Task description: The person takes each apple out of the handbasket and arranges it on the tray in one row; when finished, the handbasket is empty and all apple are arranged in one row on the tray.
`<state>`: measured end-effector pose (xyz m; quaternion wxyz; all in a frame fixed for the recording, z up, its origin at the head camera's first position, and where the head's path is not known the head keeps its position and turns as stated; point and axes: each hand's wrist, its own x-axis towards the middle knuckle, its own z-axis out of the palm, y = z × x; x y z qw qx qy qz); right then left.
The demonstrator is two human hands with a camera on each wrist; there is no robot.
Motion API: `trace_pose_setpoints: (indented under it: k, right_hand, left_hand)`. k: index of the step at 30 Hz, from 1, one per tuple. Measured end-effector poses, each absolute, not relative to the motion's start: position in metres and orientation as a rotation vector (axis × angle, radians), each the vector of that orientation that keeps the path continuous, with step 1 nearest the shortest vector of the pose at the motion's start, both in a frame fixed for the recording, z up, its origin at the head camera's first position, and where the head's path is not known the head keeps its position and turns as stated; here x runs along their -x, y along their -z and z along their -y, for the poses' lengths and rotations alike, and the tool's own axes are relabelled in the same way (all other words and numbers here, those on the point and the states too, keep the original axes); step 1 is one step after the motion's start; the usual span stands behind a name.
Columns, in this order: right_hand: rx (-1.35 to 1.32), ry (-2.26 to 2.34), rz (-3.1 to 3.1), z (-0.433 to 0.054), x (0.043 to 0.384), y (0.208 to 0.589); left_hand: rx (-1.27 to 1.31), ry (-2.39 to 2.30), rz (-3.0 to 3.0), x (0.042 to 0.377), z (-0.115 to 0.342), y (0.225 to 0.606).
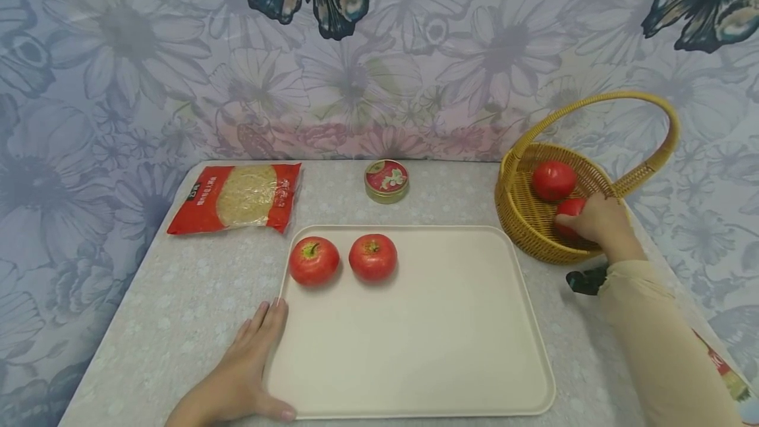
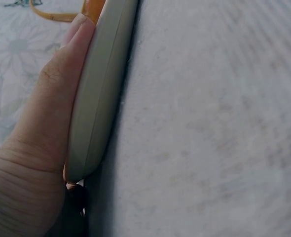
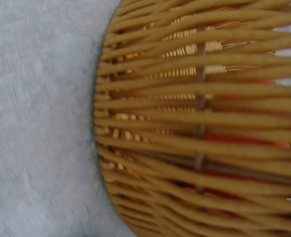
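Inside the yellow wicker basket (image 1: 534, 242), my right hand (image 1: 605, 226) grips a red apple (image 1: 570, 216), thumb on its near side and the far fingers partly hidden. Another red apple (image 1: 554, 180) lies just behind it in the basket. My left hand (image 1: 246, 361) rests against the left edge of the cream tray (image 1: 427, 335), its fingers stretched along the rim and the thumb by the near corner. Two red apples, one at the far left corner (image 1: 314, 261) and one beside it (image 1: 373, 257), sit on the tray. The right wrist view shows only the basket's woven side (image 3: 200, 108).
A red and clear bag (image 1: 237, 198) of pale food lies at the back left. A round tin (image 1: 387, 181) with a red lid stands behind the tray. The basket's tall handle (image 1: 652, 101) arches over the back right, and a red packet (image 1: 720, 361) shows at the right edge.
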<state>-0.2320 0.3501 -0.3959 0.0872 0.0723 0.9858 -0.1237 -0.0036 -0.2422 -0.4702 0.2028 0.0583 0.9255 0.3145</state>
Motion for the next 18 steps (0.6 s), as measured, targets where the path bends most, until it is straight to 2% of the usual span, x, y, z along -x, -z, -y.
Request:
trace_pose_setpoints:
  k: [9,18]
  right_hand:
    - [-0.166,0.341,-2.844,-0.352,0.228,0.391]
    - [-0.046,0.511,-2.92,-0.351,0.225,0.401]
  left_hand:
    - [-0.146,-0.898,-2.551,0.005,0.242,0.47]
    - [-0.161,-0.895,-2.561,0.004,0.242,0.469]
